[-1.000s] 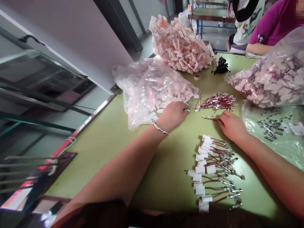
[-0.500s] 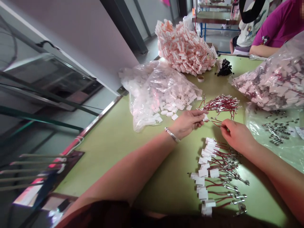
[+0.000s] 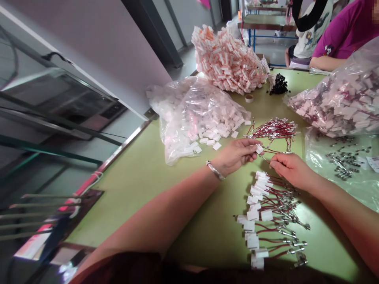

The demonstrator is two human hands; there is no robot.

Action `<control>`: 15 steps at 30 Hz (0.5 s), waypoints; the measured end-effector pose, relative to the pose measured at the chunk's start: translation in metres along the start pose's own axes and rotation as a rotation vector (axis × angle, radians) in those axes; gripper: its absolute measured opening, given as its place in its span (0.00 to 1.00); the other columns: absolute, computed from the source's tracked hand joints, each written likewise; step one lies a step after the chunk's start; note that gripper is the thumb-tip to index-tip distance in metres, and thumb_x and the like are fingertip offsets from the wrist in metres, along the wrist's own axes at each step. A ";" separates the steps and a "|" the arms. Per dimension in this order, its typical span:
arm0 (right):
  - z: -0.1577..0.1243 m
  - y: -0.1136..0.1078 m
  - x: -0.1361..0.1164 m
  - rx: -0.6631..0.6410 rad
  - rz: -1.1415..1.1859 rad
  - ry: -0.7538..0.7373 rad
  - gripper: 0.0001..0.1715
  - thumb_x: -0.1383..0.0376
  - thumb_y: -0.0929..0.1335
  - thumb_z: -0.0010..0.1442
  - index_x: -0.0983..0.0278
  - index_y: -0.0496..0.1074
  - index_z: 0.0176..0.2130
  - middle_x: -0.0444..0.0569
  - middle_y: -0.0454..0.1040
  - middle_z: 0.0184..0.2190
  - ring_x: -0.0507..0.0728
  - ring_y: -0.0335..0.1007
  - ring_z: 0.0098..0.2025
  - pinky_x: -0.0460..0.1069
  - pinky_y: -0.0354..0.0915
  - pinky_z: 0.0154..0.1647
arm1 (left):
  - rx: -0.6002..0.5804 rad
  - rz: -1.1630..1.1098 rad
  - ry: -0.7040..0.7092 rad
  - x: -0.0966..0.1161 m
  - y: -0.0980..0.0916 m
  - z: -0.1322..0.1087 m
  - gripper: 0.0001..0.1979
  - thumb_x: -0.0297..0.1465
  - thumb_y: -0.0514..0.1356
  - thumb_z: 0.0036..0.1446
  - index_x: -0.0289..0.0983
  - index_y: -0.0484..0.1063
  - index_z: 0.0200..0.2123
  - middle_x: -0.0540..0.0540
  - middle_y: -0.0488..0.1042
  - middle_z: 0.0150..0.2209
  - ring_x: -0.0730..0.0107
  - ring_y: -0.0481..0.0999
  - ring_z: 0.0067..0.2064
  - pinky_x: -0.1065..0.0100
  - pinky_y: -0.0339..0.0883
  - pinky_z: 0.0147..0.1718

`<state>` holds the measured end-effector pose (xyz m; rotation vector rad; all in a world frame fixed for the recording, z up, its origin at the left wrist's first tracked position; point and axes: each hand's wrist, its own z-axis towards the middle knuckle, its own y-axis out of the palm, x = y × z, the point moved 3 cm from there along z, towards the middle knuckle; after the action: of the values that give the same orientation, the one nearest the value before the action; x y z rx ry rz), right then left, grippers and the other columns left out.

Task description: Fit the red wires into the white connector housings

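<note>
My left hand (image 3: 239, 154) is closed, pinching a small white plastic housing (image 3: 259, 149) between thumb and forefinger. A red wire (image 3: 272, 151) runs from that housing to the right, passing just above my right hand (image 3: 288, 167). My right hand is closed too, its thumb and forefinger gripping a thin wire (image 3: 264, 159) whose tip points at the housing; its far end is hidden by the fingers. Just beyond both hands lies a bundle of red wires with metal ends (image 3: 274, 129). Below them, white housings with red wires (image 3: 253, 215) lie in a column.
A clear bag spilling white housings (image 3: 204, 118) lies on the left of the green table (image 3: 142, 169). Behind it rise heaped orange-and-white parts (image 3: 227, 59), a tape roll (image 3: 249, 98) and black pieces (image 3: 278, 84). Right, a filled bag (image 3: 346, 94) and metal parts (image 3: 345, 161). A person in purple (image 3: 340, 35) sits opposite.
My right hand has shifted slightly left and down, closer to the housing. The thin wire tip now shows between its fingers and the housing. My left hand keeps its pinch, barely moved.
</note>
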<state>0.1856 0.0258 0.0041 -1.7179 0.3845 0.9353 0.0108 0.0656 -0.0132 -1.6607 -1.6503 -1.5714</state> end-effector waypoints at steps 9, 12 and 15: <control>-0.004 0.002 0.002 -0.108 0.515 0.212 0.13 0.58 0.63 0.59 0.63 0.67 0.27 0.37 0.57 0.15 0.47 0.46 0.17 0.46 0.44 0.19 | -0.065 0.047 0.016 -0.001 0.001 -0.001 0.07 0.24 0.62 0.55 0.30 0.72 0.39 0.47 0.75 0.27 0.83 0.70 0.23 0.78 0.60 0.22; -0.004 0.003 0.004 -0.129 0.681 0.281 0.14 0.57 0.64 0.59 0.62 0.66 0.26 0.36 0.54 0.14 0.47 0.42 0.16 0.46 0.40 0.18 | -0.103 0.080 0.039 0.001 0.004 -0.003 0.07 0.25 0.62 0.55 0.32 0.70 0.39 0.48 0.76 0.27 0.82 0.70 0.23 0.77 0.60 0.22; -0.005 0.002 0.005 -0.102 0.662 0.314 0.13 0.58 0.64 0.58 0.62 0.66 0.25 0.36 0.53 0.13 0.47 0.41 0.16 0.46 0.40 0.18 | -0.114 0.154 0.064 0.002 0.006 -0.004 0.07 0.26 0.62 0.55 0.33 0.68 0.39 0.46 0.78 0.28 0.81 0.70 0.23 0.76 0.61 0.21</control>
<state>0.1891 0.0217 -0.0006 -1.8671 1.1814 1.1577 0.0134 0.0616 -0.0070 -1.7297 -1.3897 -1.6501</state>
